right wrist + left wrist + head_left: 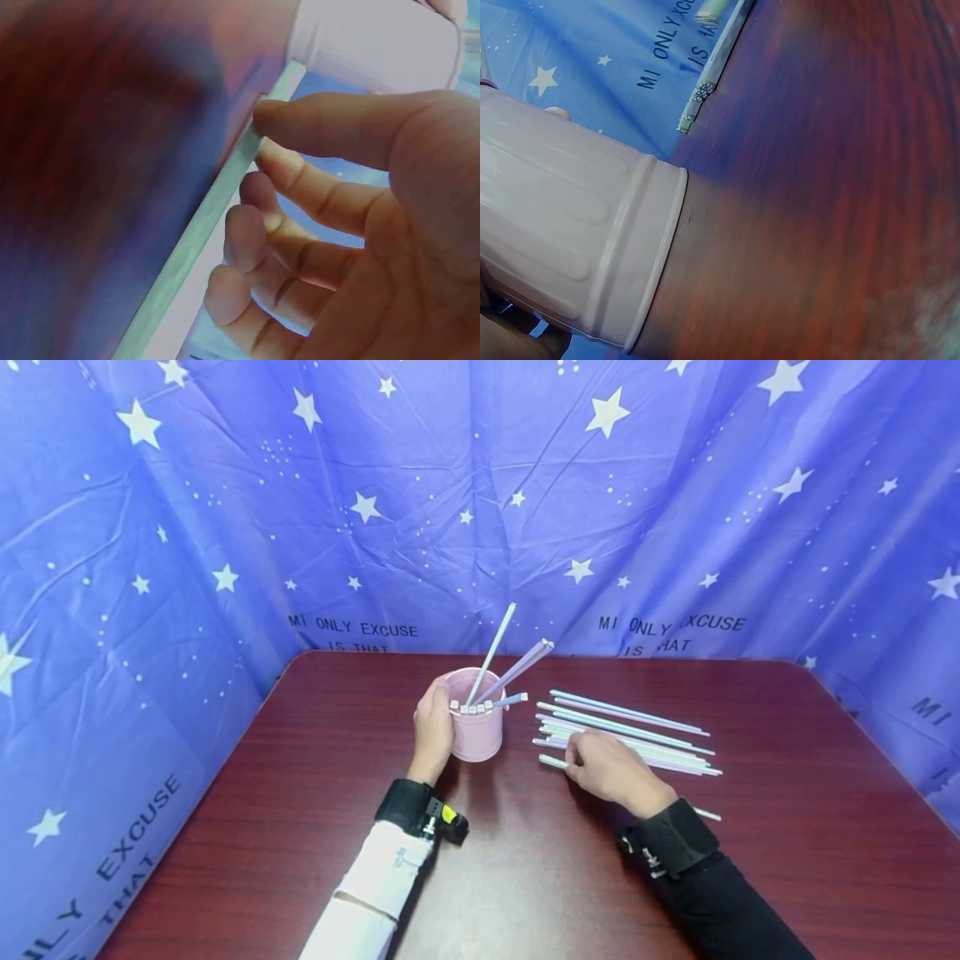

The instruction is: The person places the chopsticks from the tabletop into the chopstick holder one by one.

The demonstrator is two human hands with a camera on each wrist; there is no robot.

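My left hand point(432, 731) grips the near-left side of a pink bucket point(477, 739), which stands upright on the table. Several long thin pastel sticks lean out of it, among them a tall pale green stick point(492, 652) and purple sticks point(517, 670). A few pale square stick ends line its near rim. In the left wrist view the bucket's ribbed wall point(555, 202) fills the left side. To the right of the bucket, my right hand point(611, 770) pinches a pale green stick point(199, 236) between thumb and index finger, near its bucket-side end. The other fingers curl loosely beside it.
Several blue, purple and green sticks point(630, 722) lie roughly parallel on the dark red table point(487, 893), just beyond my right hand. A blue star-patterned curtain point(465, 510) hangs behind the table and along its sides.
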